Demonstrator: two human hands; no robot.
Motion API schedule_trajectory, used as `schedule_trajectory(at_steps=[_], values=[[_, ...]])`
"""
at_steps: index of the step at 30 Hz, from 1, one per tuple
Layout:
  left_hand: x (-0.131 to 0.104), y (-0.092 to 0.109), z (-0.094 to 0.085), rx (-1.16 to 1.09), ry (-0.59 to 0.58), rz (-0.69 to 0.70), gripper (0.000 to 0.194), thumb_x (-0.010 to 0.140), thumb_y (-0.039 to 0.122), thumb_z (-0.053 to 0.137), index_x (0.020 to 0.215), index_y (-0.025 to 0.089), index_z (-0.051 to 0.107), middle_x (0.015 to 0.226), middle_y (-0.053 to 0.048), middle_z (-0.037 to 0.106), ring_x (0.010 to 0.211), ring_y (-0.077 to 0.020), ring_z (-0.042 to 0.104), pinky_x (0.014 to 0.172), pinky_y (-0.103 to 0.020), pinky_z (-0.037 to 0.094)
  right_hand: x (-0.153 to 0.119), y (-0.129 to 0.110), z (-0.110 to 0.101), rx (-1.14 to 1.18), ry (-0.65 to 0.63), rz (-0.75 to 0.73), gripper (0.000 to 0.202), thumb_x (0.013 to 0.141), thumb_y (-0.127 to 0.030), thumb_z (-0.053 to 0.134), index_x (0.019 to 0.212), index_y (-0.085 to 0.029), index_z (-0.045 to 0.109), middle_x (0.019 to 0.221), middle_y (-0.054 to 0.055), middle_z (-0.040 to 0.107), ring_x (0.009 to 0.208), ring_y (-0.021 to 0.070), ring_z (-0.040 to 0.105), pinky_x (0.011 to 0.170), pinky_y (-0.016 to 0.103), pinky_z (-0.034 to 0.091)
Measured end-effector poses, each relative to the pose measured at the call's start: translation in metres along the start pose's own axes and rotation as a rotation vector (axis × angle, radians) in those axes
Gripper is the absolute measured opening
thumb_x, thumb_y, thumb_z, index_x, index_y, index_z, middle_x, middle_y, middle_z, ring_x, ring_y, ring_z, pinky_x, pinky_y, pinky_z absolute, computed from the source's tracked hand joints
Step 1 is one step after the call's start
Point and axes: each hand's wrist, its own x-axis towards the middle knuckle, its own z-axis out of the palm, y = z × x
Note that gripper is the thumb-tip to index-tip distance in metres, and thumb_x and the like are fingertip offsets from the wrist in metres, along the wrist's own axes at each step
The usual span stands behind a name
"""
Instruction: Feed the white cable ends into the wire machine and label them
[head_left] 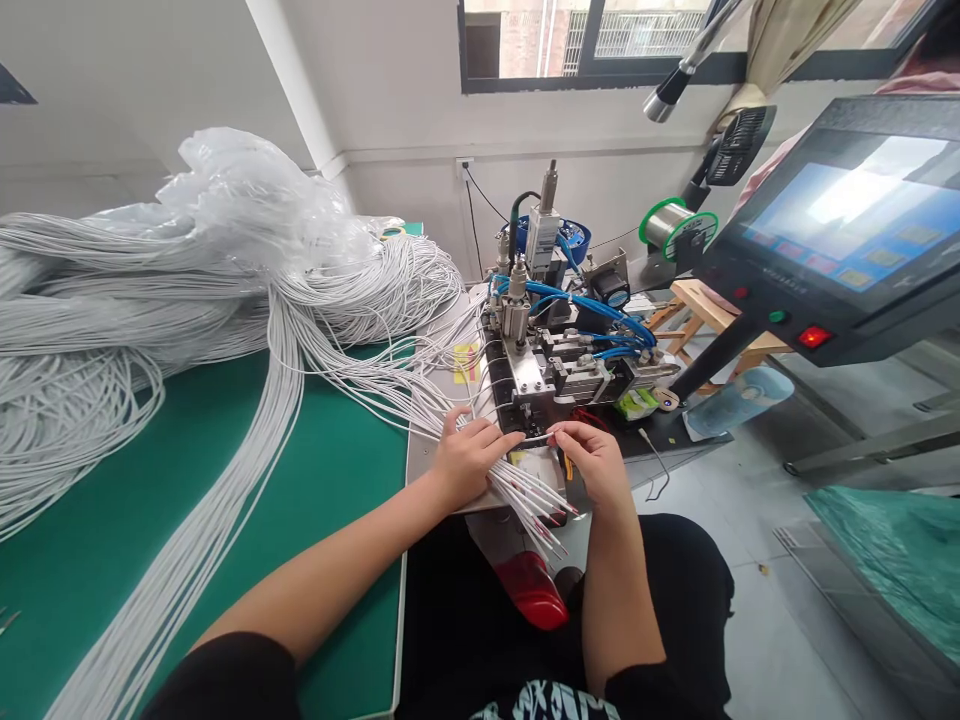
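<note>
Both hands pinch one thin white cable [534, 438] between them, stretched level just in front of the small soldering machine [559, 345] at the bench's right edge. The left hand [469, 458] closes thumb and forefinger on the cable's left part, while its palm rests on a fanned sheaf of white cables [529, 495] whose stripped ends jut off the near edge of the grey machine plate [420, 455]. The right hand [592, 462] closes its fingertips on the cable's right end, touching the machine's front. Blue air hoses [600, 312] loop over the machine. The cable bundle [225, 500] runs back across the green bench mat [112, 540] to a great heap under clear plastic [247, 200] at the far left corner. A solder spool [671, 225] and a tilted touchscreen [855, 215] stand beyond the bench's right edge
</note>
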Motion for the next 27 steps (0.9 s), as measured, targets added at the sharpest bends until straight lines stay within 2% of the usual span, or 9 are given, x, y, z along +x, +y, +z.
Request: schedule_trajectory(at_steps=[5,8,14,19,23,27], values=[[0.002,0.000,0.000,0.018,-0.040,-0.021,0.040,0.081,0.007,0.050,0.112,0.027,0.065,0.082,-0.001,0.066,0.082,-0.0172,0.059,0.099,-0.042,0.028,0.008,0.007,-0.003,-0.291,0.031,-0.065,0.028,0.079,-0.043,0.064,0.083,-0.016,0.070,0.077,0.007,0.069,0.068,0.0195,0.060,0.062,0.029,0.045],[0.002,0.001,0.002,0.032,-0.036,-0.049,0.041,0.079,0.007,0.051,0.111,0.027,0.066,0.082,-0.001,0.066,0.083,-0.0183,0.058,0.099,-0.043,0.027,0.013,0.012,0.001,-0.333,0.043,-0.110,0.027,0.082,-0.043,0.059,0.079,-0.017,0.066,0.075,0.005,0.067,0.068,0.0190,0.058,0.064,0.029,0.044],[0.002,0.004,0.002,0.044,-0.033,-0.113,0.035,0.081,0.012,0.055,0.109,0.027,0.068,0.083,-0.002,0.066,0.085,-0.0198,0.059,0.100,-0.047,0.025,0.021,0.024,0.006,-0.208,-0.026,-0.145,0.025,0.084,-0.041,0.055,0.074,-0.019,0.057,0.069,0.000,0.056,0.065,0.0160,0.051,0.061,0.026,0.040],[0.002,0.004,0.002,0.042,-0.030,-0.129,0.032,0.082,0.015,0.055,0.108,0.027,0.069,0.083,-0.003,0.066,0.087,-0.0203,0.058,0.100,-0.047,0.025,0.022,0.022,0.006,-0.214,-0.013,-0.128,0.025,0.083,-0.042,0.056,0.072,-0.019,0.056,0.067,0.000,0.054,0.064,0.0155,0.048,0.061,0.027,0.038],[0.002,0.003,0.002,0.035,-0.049,-0.129,0.032,0.081,0.013,0.055,0.106,0.026,0.069,0.083,-0.002,0.067,0.087,-0.0200,0.058,0.098,-0.045,0.028,0.026,0.023,0.007,-0.157,-0.075,-0.053,0.027,0.081,-0.041,0.055,0.064,-0.020,0.050,0.061,-0.002,0.047,0.060,0.0140,0.042,0.057,0.026,0.035],[0.003,0.004,0.003,0.041,-0.053,-0.127,0.027,0.082,0.014,0.055,0.102,0.025,0.069,0.083,-0.003,0.067,0.087,-0.0206,0.058,0.097,-0.045,0.028,0.030,0.031,0.010,0.020,-0.108,0.074,0.028,0.075,-0.041,0.057,0.060,-0.021,0.046,0.057,-0.004,0.041,0.054,0.0121,0.035,0.052,0.025,0.030]])
